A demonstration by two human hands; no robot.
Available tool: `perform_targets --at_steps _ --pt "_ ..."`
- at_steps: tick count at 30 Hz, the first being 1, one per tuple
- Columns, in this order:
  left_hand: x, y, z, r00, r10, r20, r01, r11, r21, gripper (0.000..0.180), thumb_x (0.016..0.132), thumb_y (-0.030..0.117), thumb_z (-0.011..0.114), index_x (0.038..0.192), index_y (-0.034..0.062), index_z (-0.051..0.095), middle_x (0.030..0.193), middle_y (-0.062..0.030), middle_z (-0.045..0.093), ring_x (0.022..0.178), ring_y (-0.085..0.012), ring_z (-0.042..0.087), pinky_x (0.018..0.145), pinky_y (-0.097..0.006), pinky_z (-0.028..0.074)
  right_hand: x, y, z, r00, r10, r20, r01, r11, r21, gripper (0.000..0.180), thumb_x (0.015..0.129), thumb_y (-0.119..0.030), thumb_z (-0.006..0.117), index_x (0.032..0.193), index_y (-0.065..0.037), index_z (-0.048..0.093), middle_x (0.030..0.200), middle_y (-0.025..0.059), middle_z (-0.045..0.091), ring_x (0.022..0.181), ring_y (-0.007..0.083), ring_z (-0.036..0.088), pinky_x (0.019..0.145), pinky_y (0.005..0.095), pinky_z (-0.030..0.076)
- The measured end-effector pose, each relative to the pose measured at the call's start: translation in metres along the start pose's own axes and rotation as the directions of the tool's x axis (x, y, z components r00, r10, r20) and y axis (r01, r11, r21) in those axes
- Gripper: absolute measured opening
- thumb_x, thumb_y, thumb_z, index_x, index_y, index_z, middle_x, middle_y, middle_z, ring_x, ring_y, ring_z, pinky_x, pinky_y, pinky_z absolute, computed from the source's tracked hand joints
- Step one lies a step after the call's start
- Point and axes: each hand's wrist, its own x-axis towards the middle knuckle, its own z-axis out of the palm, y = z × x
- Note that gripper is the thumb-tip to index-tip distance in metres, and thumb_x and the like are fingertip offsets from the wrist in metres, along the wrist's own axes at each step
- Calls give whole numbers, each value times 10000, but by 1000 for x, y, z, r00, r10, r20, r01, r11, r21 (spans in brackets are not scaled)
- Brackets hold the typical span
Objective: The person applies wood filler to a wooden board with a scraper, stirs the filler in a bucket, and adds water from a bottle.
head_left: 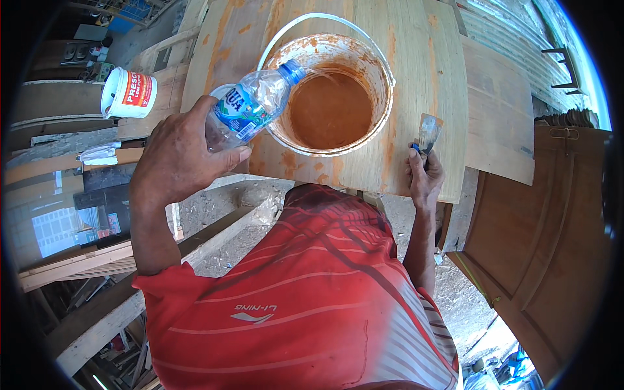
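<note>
My left hand (179, 153) is closed round a clear plastic bottle (266, 91) with a blue label. The bottle is tilted, its blue neck over the rim of a white bucket (389, 107). Water seems to run from its mouth, though the stream is faint. Inside the bucket lies a reddish-brown paste (331, 114), and smears of it coat the inner wall. The bucket's white handle is swung up toward the far side. Right of the bucket, my right hand (426, 174) grips a putty knife (429, 132), its flat blade pointing away from me.
The bucket stands on a wooden panel (429, 78) streaked with orange-brown smears. A smaller white tub (133, 93) with a red label stands to the left. A brown panelled door (530, 227) leans at the right. Timber boards (84, 260) are stacked at the left.
</note>
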Motion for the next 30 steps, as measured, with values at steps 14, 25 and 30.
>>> perform_targets --at_steps 14,25,30 --pt "-2 -10 10 993 93 -76 -93 996 0 657 768 406 857 1196 -16 594 887 -170 745 826 -331 742 787 -464 570 0 4 0 1000 -27 9 27 1000 7 273 994 -272 723 1151 -48 725 746 -41 617 621 25 509 541 203 393" --pt "-6 -12 12 1000 13 -21 -14 999 -48 697 755 291 863 1303 -25 569 1087 -220 739 1000 -335 740 915 -435 555 -2 4 0 1000 -16 -6 16 1000 -16 282 987 -292 734 1136 -53 728 754 -29 637 619 25 525 533 198 399" --pt "-8 -15 13 999 39 -24 -41 994 -102 690 763 298 861 1298 -25 568 1062 -219 742 973 -326 744 905 -429 556 -2 5 1 1000 -13 -13 13 1000 -24 282 983 -297 737 1128 -55 731 760 -26 641 622 22 532 525 197 403"
